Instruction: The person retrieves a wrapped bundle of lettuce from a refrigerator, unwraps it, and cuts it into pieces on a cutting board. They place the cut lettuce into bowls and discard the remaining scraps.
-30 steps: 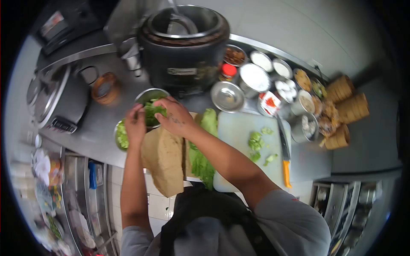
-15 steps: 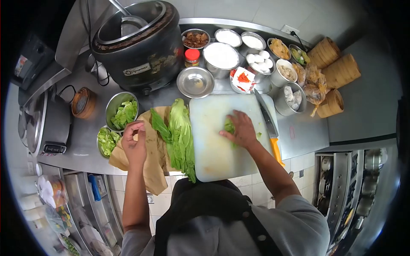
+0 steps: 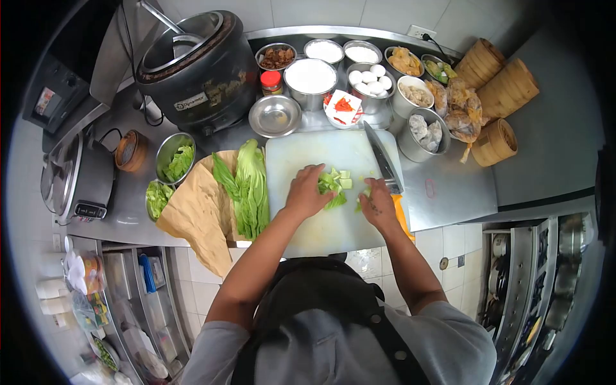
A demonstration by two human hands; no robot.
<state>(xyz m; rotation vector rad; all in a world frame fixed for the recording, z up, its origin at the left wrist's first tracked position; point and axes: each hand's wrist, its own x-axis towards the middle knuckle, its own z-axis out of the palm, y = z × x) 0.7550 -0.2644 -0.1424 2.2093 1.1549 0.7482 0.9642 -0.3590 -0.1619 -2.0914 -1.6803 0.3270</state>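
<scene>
On the white cutting board (image 3: 301, 240) lies a small pile of chopped leafy greens (image 3: 335, 186). My left hand (image 3: 309, 192) is cupped along the pile's left side, fingers extended and open. To the right of the pile, my right hand (image 3: 378, 204) is also open, its fingers by a few loose green bits on the board. A knife (image 3: 383, 157) with an orange handle (image 3: 402, 217) rests along the board's right edge, its handle partly behind my right hand. Left of the board, a leafy green head (image 3: 251, 192) sits on brown paper (image 3: 196, 208).
Two bowls of greens, one a metal bowl (image 3: 160, 154), stand at the left. Behind the board are an empty steel bowl (image 3: 274, 117), a red-lidded jar (image 3: 271, 83), eggs (image 3: 370, 82) and a large black pot warmer (image 3: 192, 77). Bamboo steamers (image 3: 494, 142) stand right.
My left hand has moved from above the brown paper to the greens on the board. My right hand has shifted right, uncovering the chopped pile. The view has shifted slightly.
</scene>
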